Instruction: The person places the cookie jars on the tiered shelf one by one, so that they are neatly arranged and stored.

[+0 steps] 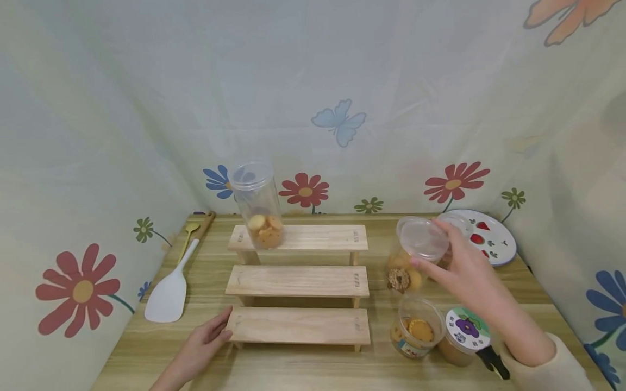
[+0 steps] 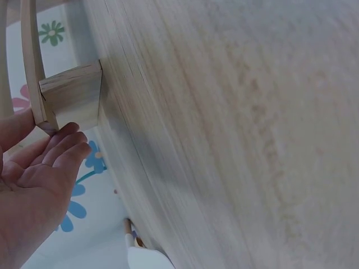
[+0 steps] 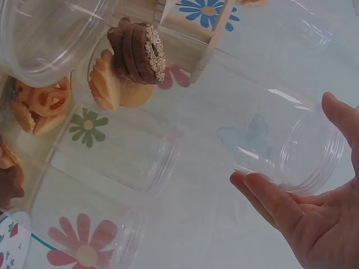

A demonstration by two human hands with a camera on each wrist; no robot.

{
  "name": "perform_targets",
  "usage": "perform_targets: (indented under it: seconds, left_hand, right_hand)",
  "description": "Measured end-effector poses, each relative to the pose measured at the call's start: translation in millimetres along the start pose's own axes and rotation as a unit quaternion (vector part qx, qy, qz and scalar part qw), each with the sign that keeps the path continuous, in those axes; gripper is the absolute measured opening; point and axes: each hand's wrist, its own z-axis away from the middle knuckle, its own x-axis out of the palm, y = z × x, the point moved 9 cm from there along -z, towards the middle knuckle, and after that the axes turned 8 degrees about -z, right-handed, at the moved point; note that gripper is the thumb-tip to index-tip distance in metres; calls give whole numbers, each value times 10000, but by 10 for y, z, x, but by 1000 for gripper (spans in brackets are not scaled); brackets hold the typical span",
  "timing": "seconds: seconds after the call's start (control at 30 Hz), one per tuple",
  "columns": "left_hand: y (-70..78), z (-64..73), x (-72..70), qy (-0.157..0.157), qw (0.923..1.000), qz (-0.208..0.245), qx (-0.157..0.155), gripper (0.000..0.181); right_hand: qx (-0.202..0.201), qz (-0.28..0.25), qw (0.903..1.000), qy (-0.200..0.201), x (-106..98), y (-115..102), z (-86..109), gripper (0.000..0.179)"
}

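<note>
A three-step wooden rack stands mid-table. My left hand holds the left end of its lowest step, thumb and fingers on either side of the board end. To the right, my right hand grips a tall clear jar around its lid, with thumb and fingers spread on opposite sides. Cookies lie in the bottom of this jar, one a chocolate ring with a crumbly topping. Another clear jar of cookies stands upright at the left of the top step.
In front of the right hand are an open-looking cookie jar and a jar with a flower-printed lid, a black handle beside it. A strawberry-patterned plate lies behind. At left lie a white spatula and a yellow spoon.
</note>
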Motion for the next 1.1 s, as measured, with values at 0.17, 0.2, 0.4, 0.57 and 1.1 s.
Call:
perform_targets:
  seconds: [0.17,0.2,0.4,0.57,1.1]
  left_hand:
    - [-1,7,6,-7,10000,35,-70,57]
    - [-6,10,9,-13,10000,40,-88,57]
    - [-4,18,13,23,10000,31,-76,56]
    - [1,14,17,43,10000,21,-30,56]
    - [-10,-4,11,43,10000,24,10,55]
  right_hand:
    - [-163,-174,9994,257,-67,-97,13,90]
    - [-213,-202,9990,323,-82,-116,16,90]
    - [-442,-316,9960,715,-202,-226,30,89]
    - [-520,-288,9953,767,-266,-309,17,88]
    - [-760,-196,9938,783,-383,-549,-26,87]
